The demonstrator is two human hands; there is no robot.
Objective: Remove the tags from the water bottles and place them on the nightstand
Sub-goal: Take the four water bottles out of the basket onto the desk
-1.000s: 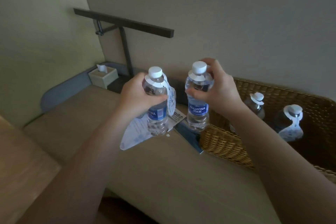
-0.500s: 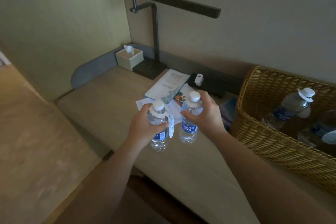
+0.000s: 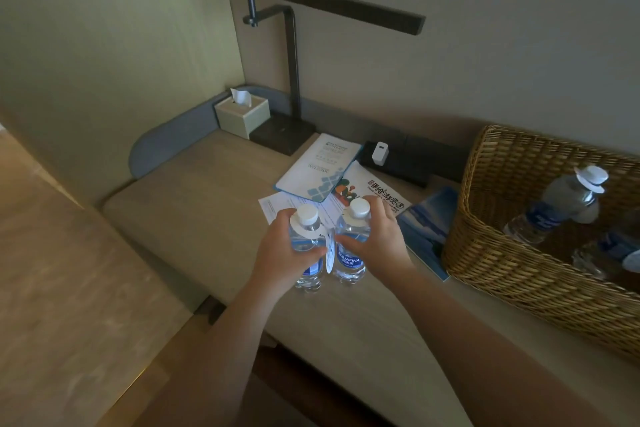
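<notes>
One view only, worn at head height. Looks forward and steeply down onto the nightstand (image 3: 194, 218), close enough that both forearms run in from the bottom edge and fill the lower third. Centred on the left hand (image 3: 284, 253) and right hand (image 3: 375, 243), within arm's reach. Faces the corner of two walls, with the desk lamp (image 3: 294, 55) rising to the top of the frame at the back. Takes in the wicker basket (image 3: 485, 253) at the right edge, cut off there. Wide-angle, with straight edges bowed toward the margins. Floor visible lower left.
</notes>
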